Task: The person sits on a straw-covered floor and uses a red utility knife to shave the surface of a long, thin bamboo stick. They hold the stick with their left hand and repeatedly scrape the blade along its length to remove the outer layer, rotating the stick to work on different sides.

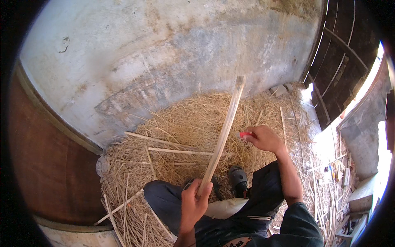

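Observation:
In my left hand is the lower end of a long, flat wooden strip, which looks like split bamboo. The strip slants up and away, its far end in front of the wall. My right hand is closed around a small red-handled tool to the right of the strip, apart from it. A pale tip shows past the red part; its exact kind is too small to make out. Between my bent legs lies a pale sack-like thing, partly hidden.
Straw-like shavings cover the floor around my feet, with loose strips lying on top. A stained wall rises ahead. At left is a brown panel; at right, a dark plank door beside bright daylight. A dark sandal shows by my legs.

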Available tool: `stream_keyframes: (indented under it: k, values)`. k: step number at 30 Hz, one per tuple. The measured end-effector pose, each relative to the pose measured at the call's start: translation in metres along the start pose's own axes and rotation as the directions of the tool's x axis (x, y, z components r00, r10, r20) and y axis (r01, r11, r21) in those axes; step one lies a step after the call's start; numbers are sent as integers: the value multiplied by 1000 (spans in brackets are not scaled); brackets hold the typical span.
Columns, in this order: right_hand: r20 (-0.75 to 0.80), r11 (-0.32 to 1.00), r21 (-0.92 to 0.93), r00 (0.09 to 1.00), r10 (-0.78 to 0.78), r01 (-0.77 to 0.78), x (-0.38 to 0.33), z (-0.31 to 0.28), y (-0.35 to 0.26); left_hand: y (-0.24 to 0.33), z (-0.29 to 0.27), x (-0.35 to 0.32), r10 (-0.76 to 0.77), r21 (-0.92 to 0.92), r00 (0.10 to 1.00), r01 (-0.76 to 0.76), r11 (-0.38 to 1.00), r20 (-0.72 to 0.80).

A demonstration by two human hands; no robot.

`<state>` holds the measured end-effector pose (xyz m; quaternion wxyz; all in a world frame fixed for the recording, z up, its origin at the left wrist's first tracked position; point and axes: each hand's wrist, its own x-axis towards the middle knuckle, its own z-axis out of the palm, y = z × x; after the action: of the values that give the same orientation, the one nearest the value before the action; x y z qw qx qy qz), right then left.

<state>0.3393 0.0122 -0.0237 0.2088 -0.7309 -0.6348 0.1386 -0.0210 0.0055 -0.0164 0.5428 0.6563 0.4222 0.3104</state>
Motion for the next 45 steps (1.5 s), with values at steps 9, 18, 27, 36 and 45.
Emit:
stream_keyframes:
  k: [9,18,27,36,45]
  values:
    - [-505,892,340,858,-93,297,-27,-6,-79,19,10,16,114,-125,993,-116,985,-22]
    - [-492,854,0,744,-453,520,-43,15,-108,36,23,24,108,-69,986,-118,991,-131]
    - [-492,863,-36,743,-454,504,-47,20,-116,38,31,31,280,186,939,-244,952,-199]
    - [-546,889,-14,741,-391,458,-39,7,-110,33,30,25,168,158,972,-142,977,-162]
    - [-664,942,54,716,-214,332,-22,-13,-84,20,27,10,163,235,983,-139,962,-89]
